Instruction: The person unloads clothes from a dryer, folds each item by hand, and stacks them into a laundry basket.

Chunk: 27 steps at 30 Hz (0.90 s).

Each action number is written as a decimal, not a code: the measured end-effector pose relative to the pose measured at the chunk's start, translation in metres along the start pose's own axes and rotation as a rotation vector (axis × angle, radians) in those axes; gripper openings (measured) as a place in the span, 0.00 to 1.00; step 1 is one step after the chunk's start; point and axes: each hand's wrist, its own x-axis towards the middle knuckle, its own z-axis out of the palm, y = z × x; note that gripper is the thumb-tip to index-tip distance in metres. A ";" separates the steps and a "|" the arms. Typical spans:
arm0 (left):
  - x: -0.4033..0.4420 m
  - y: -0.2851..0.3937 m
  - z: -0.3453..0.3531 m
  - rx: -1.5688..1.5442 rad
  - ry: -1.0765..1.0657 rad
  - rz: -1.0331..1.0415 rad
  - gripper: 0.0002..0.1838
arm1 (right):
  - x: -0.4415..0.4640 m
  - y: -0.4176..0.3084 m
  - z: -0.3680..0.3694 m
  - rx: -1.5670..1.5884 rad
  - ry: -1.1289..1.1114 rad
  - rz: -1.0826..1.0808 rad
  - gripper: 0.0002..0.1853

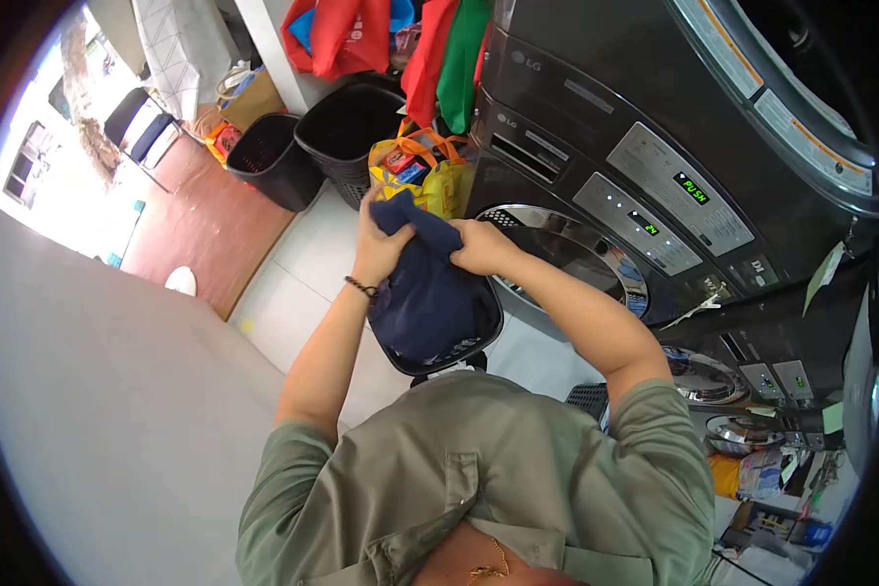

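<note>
Both my hands hold a dark navy cloth above a black basket in front of my body. My left hand, with a dark bracelet at the wrist, grips the cloth's left part. The right side of the cloth is pinched in my right hand. More navy fabric fills the basket below. Just beyond my hands stands a yellow and orange bag with colourful packets in it.
Stacked dark washing machines rise on the right, one with a round door near my right hand. Black baskets and red and green bags are ahead. A pale wall is at left.
</note>
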 end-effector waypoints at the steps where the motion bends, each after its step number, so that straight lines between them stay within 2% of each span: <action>1: 0.001 -0.006 -0.005 -0.138 -0.065 0.012 0.34 | -0.003 -0.008 -0.003 -0.005 0.024 0.032 0.28; 3: -0.008 0.010 -0.027 0.127 -0.209 -0.048 0.27 | -0.002 0.009 0.018 0.025 0.127 -0.096 0.23; 4: -0.018 -0.003 -0.036 0.151 -0.272 -0.134 0.29 | -0.008 0.013 0.025 0.005 0.178 -0.178 0.21; 5: -0.032 -0.025 -0.037 0.176 -0.285 -0.070 0.29 | -0.015 0.017 0.029 -0.048 0.097 -0.194 0.22; 6: -0.041 -0.038 -0.040 0.240 -0.408 -0.059 0.28 | -0.022 0.022 0.033 -0.103 0.022 -0.208 0.22; 7: -0.049 -0.056 -0.045 0.326 -0.584 0.000 0.29 | -0.029 0.030 0.036 -0.231 -0.132 -0.223 0.22; 8: -0.049 -0.038 -0.037 0.387 -0.848 0.005 0.35 | -0.033 0.038 0.034 -0.360 -0.285 -0.228 0.23; 9: -0.054 -0.051 -0.034 0.367 -1.002 -0.010 0.38 | -0.041 0.039 0.021 -0.345 -0.269 -0.270 0.23; 10: -0.054 -0.037 -0.026 0.459 -1.060 -0.059 0.38 | -0.046 0.035 0.000 -0.330 -0.259 -0.315 0.23; 12: -0.037 -0.024 -0.002 0.488 -1.003 -0.036 0.37 | -0.049 0.011 -0.076 -0.422 -0.028 -0.428 0.22; 14: -0.004 0.020 0.027 0.512 -0.882 0.054 0.34 | -0.058 -0.031 -0.168 -0.551 0.244 -0.517 0.18; 16: 0.036 0.060 0.065 0.491 -0.744 0.276 0.31 | -0.073 -0.071 -0.270 -0.726 0.678 -0.701 0.09; 17: 0.057 0.083 0.087 0.477 -0.670 0.384 0.30 | -0.070 -0.073 -0.315 -0.765 0.908 -0.803 0.08; 20: 0.106 0.169 0.150 0.492 -0.426 0.769 0.27 | -0.073 -0.086 -0.457 -0.988 1.091 -0.609 0.10; 22: 0.135 0.215 0.191 0.516 -0.325 0.978 0.28 | -0.067 -0.093 -0.526 -1.142 1.172 -0.372 0.11; 24: 0.163 0.248 0.230 0.534 -0.233 1.114 0.29 | -0.052 -0.080 -0.592 -1.388 1.045 0.042 0.15; 26: 0.182 0.264 0.262 0.604 -0.141 1.210 0.30 | -0.030 -0.062 -0.640 -1.472 0.828 0.357 0.18; 27: 0.190 0.263 0.276 0.656 -0.044 1.285 0.31 | -0.019 -0.058 -0.653 -1.448 0.747 0.425 0.21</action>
